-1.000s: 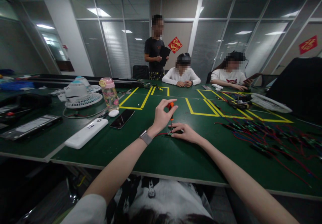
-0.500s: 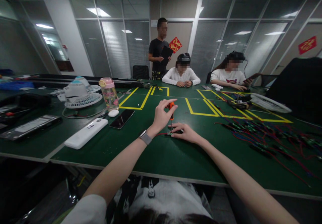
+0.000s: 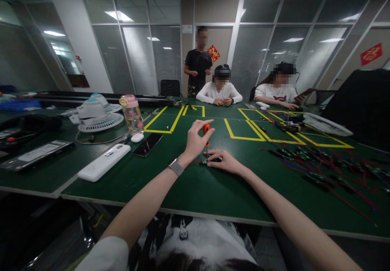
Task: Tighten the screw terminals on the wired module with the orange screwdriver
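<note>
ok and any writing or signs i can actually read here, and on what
Nothing reads clearly.
red diamond sign on the door: gold characters, blurred.
red sign on the right glass wall: same, blurred.
white power bank: dark marks, too small.
flat device label: too small.
orange screwdriver in the left hand: no marking visible.

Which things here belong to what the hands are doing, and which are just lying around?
In use: left hand gripping orange-handled screwdriver; right hand holding small wired part.
Lying about: white power bank, phone, pink-lidded bottle, desk fan.
</note>
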Available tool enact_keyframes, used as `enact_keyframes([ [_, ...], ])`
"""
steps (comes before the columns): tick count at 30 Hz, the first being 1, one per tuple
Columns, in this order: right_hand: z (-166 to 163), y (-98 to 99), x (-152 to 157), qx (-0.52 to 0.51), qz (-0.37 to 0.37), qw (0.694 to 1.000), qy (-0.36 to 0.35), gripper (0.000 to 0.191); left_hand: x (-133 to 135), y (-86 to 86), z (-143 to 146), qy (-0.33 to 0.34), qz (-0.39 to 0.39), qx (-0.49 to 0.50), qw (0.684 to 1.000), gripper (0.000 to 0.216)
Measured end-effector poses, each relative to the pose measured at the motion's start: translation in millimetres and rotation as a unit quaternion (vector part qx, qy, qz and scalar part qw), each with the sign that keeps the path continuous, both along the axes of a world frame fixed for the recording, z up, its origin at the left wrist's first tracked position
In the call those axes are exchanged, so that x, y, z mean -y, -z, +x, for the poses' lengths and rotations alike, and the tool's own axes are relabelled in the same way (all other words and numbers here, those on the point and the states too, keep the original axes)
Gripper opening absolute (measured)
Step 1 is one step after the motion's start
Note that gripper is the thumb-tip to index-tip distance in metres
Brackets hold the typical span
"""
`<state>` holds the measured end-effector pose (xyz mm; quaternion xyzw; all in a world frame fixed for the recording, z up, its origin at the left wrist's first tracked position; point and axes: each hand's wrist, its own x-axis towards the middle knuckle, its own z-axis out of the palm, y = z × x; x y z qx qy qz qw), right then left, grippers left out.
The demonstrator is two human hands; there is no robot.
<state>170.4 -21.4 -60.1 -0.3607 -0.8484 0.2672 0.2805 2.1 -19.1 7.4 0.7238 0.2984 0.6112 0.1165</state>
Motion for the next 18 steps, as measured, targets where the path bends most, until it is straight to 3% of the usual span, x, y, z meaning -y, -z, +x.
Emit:
enact_keyframes([
  [3,-0.5,0.0,0.3,-0.002,-0.001,1.000,0.002,0.024,1.1,-0.7,-0.7,-0.002,0.002,-0.009,1.000,0.025],
  [8,-0.7,-0.5,1.3,-0.005,-0.003,1.000,0.005,0.024,-1.1,0.0,-0.4,0.064,-0.009,0.009,0.998,0.032],
  [15,-0.8,-3.3,3.3,-0.007,-0.011,1.000,0.003,0.024,3.3,-2.4,0.7,-0.007,0.012,-0.008,1.000,0.023],
  [18,-1.1,-3.5,3.6,-0.009,-0.012,1.000,0.004,0.024,3.1,-2.4,0.2,0.021,0.005,-0.010,1.000,0.024],
])
